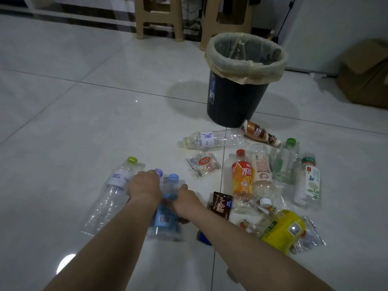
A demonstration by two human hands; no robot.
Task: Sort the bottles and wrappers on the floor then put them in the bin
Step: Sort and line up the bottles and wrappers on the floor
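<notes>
Pale glossy floor tiles (84, 114) carry a scatter of empty bottles and wrappers. Toward the far right of the floor stands a dark bin (235, 101) lined with a yellowish bag. Near the front, both hands press down on two blue-capped bottles (170, 206) lying side by side: the left hand (144, 189) has its grip closed over their upper parts, the right hand (184, 201) clamps their middles. Just left of them lies a clear bottle with a green cap (109, 194). To the right sit a candy wrapper (203, 163), a brown wrapper (221, 204), an orange-labelled bottle (242, 179) and a yellow-labelled bottle (283, 229). A long clear bottle (210, 139) lies close before the bin.
</notes>
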